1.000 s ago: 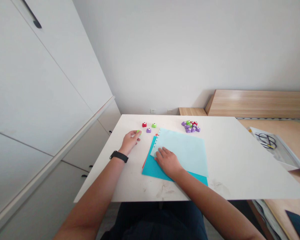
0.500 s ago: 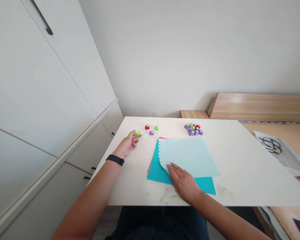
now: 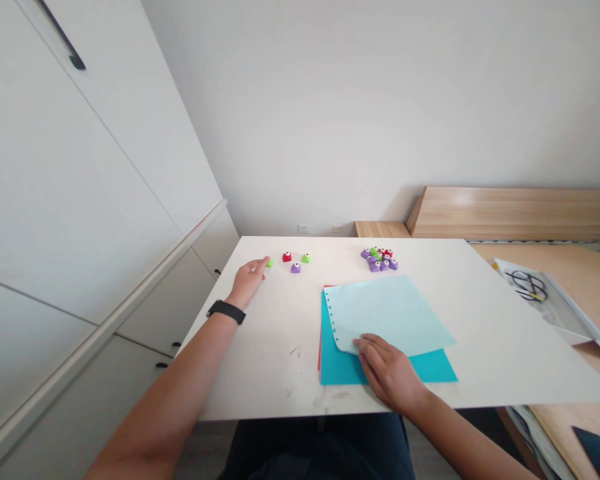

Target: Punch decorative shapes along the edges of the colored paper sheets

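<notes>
My left hand [image 3: 250, 279], with a black band on its wrist, is at the far left of the white table [image 3: 275, 353]. Its fingertips close on a small green piece [image 3: 269, 263], partly hiding it. Just beyond sit a red piece [image 3: 287, 257], a green piece [image 3: 305, 258] and a purple piece [image 3: 295, 268], each with an eye-like dot. My right hand [image 3: 387, 373] lies flat, fingers apart, on the near edge of a pale blue punched sheet [image 3: 393, 315]. That sheet lies on a teal sheet [image 3: 343, 367], with a red sheet's edge [image 3: 320, 347] showing beneath.
A heap of purple, green and red pieces [image 3: 380, 260] lies at the table's far edge. A white tray holding dark wire [image 3: 527, 287] sits on the wooden desk at right. White cabinets [image 3: 105, 167] run along the left.
The stacked sheets have slid right and toward me under my right hand, and the pale blue sheet has turned. My left hand has shifted slightly left with the green piece.
</notes>
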Demonstrator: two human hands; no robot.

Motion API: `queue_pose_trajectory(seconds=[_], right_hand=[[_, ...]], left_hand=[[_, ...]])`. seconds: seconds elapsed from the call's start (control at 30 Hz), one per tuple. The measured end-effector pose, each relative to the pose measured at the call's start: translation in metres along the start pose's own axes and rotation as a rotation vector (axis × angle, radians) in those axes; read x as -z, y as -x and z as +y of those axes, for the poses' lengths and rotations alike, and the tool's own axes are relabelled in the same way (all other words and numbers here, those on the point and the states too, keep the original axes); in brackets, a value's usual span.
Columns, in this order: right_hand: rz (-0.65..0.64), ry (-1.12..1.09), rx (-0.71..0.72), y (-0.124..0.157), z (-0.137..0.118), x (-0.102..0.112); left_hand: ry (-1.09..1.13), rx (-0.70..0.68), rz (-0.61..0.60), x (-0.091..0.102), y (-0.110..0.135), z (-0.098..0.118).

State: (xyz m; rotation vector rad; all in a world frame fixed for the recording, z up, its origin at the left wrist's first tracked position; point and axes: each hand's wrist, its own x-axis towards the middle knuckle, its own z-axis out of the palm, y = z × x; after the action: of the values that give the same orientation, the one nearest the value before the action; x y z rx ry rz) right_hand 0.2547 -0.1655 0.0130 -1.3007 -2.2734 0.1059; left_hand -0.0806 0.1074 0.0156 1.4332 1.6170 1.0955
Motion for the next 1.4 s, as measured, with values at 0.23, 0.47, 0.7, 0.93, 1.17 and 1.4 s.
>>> queue_pose_trajectory(seconds=[0.23,0.47,0.7,0.93,1.17,1.4], right_hand=[[0.038,0.008,0.032,-0.018,-0.029,-0.017],[-0.012,0.052,0.04,-0.017,-0.038,-0.044],[-0.05,0.029,-0.003,-0.02,-0.045,-0.033],[-0.043,0.024,-0.026,-0.021,-0.044,-0.036],[-0.042,-0.016,-0.064,-0.02,-0.043,-0.034],[-0.042,-0.047,-0.084,-0.02,-0.042,-0.033]], left_hand=[[-0.484,-0.253,0.161,-0.013,-0.018,-0.005],[-0.792,-0.248,0.104,-0.021,-0.026,-0.006],[-0.712,-0.423,0.247,-0.025,-0.017,0.041],[-0.53,-0.804,-0.309,-0.142,0.021,0.137],[-0.684,-0.772,-0.557,-0.258,0.056,0.155],[-0.712,-0.698,-0.554,-0.271,0.059,0.149]])
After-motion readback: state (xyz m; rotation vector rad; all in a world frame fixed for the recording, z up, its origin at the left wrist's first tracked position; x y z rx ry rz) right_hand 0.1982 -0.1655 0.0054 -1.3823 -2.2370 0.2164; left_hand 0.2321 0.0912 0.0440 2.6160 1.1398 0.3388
